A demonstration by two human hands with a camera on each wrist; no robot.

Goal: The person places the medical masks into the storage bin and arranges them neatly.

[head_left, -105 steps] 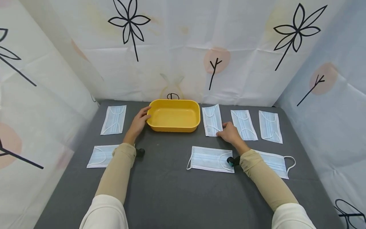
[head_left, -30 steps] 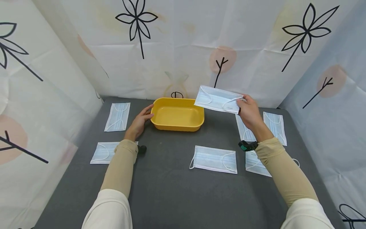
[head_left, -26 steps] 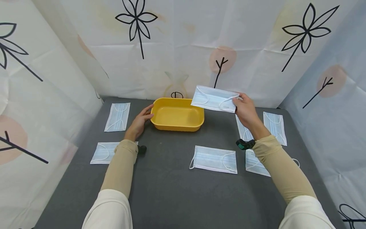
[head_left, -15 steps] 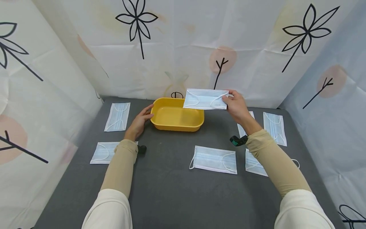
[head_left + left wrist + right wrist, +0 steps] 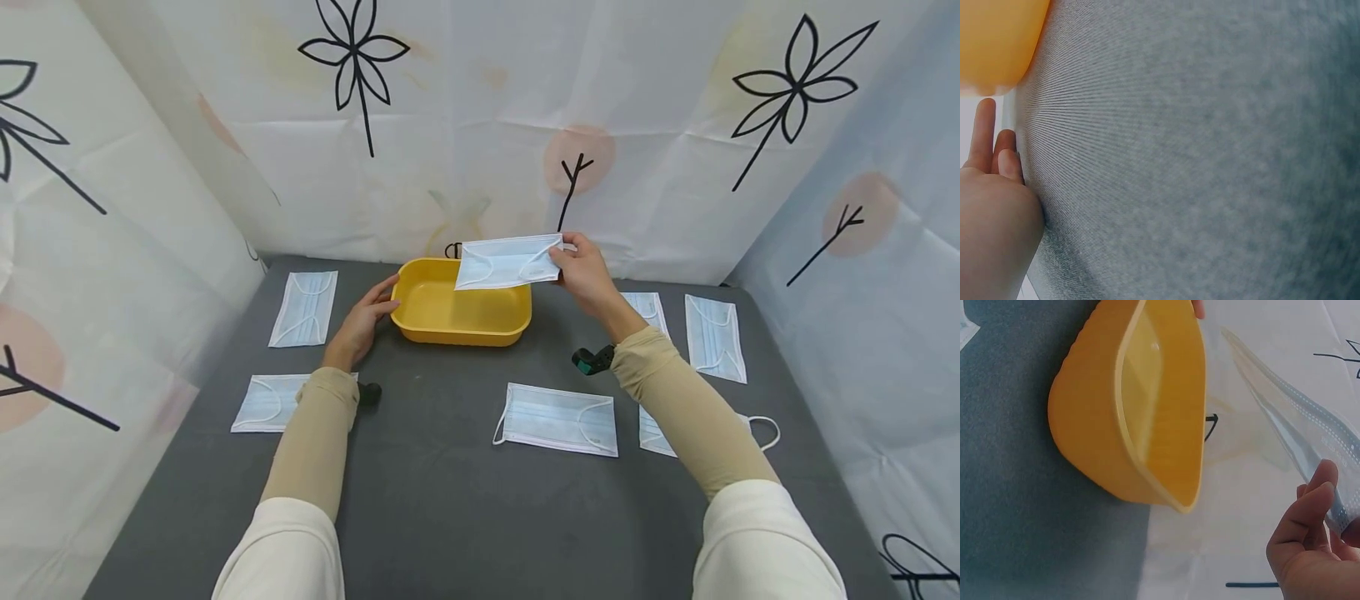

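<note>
My right hand pinches a light blue face mask by its right end, above the right part of a yellow plastic basin. In the right wrist view that mask hangs tilted from my thumb and fingers, beside the raised rim of the basin. My left hand rests at the basin's left side, its fingers spread along the wall. Those fingers look fairly straight in the left wrist view, close to the basin.
Flat masks lie on the grey table: one at far left, one partly under the left forearm, a mask in front, and several at right, including a mask near the edge. A patterned white cloth stands behind.
My right hand has picked up the mask that lay just right of the basin, raised it, and carried it left over the basin. My left hand has stayed at the basin's side.
</note>
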